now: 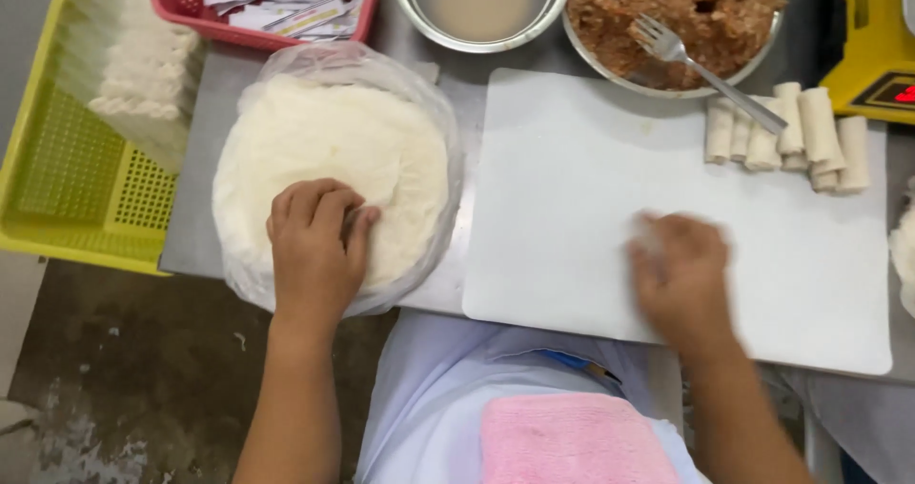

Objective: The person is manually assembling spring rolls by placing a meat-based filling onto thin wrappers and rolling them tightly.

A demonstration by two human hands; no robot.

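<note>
Head view. Left hand (317,239) flat on wrapper stack (329,160), one round white pile in clear plastic bag on table (205,170); fingers curled at top sheet, grip loose, nothing lifted. Right hand (679,272) blurred on white cutting board (572,198), grip state cannot tell. Rolled spring rolls (789,127) at board's far right corner, about seven. Two metal bowls: one of pale liquid (479,3), one of brown filling (686,17) with one fork (705,60). One yellow basket (67,160), one red basket (200,12).
</note>
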